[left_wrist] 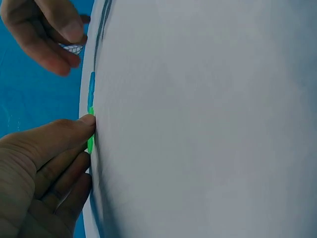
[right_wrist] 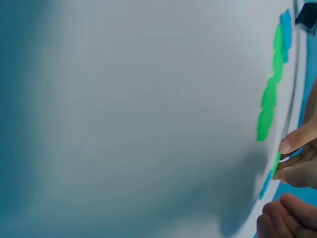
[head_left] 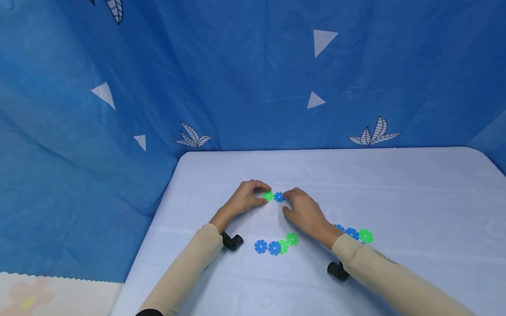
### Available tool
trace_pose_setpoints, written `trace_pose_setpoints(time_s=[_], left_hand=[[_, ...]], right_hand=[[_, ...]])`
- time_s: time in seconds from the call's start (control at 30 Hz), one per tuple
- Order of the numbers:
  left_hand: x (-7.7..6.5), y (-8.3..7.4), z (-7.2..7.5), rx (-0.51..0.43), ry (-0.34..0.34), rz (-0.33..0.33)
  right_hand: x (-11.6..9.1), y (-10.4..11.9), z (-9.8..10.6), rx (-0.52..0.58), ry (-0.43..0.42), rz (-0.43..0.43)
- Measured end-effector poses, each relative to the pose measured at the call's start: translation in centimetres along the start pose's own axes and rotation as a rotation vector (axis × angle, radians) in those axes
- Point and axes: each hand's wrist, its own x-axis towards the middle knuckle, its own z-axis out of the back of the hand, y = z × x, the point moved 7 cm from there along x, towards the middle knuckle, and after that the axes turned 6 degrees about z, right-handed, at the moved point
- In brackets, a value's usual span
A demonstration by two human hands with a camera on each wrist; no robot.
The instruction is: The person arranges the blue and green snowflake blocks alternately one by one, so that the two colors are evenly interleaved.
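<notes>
Thumb and fingers of my left hand (head_left: pixel 246 198) pinch a flat green notched disc (head_left: pixel 268 196) near the table's middle. A blue notched disc (head_left: pixel 278 197) meets its right edge; the left wrist view shows the blue disc (left_wrist: pixel 91 90) in line with the green one (left_wrist: pixel 90 144). Just right of the blue disc hovers my right hand (head_left: pixel 305 212), thumb and fingers apart. In the left wrist view the right hand (left_wrist: pixel 47 32) is clear of the disc, with nothing visible in its fingers. Whether the two discs' slots interlock I cannot tell.
Nearer me on the white table (head_left: pixel 415 197) lie two blue discs (head_left: pixel 261 246) and two green discs (head_left: pixel 292 239), some overlapping. Further right, another green disc (head_left: pixel 366 236) and blue discs (head_left: pixel 352 233) are partly hidden by my right sleeve. A blue curtain (head_left: pixel 253 79) hangs behind.
</notes>
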Motion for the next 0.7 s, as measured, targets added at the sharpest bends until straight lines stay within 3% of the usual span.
trace_pose_setpoints(time_s=[0.13, 0.37, 0.7], left_hand=[[0.0, -0.2, 0.1, 0.009, -0.006, -0.014], [0.0, -0.1, 0.1, 0.010, -0.011, 0.001], [-0.2, 0.0, -0.2, 0.010, -0.018, -0.005]], right_hand=[[-1.6, 0.5, 0.9, 0.045, 0.005, 0.064], [-4.3, 1.7, 0.5, 0.081, 0.115, 0.206], [-7.1, 1.7, 0.0, 0.024, 0.183, 0.204]])
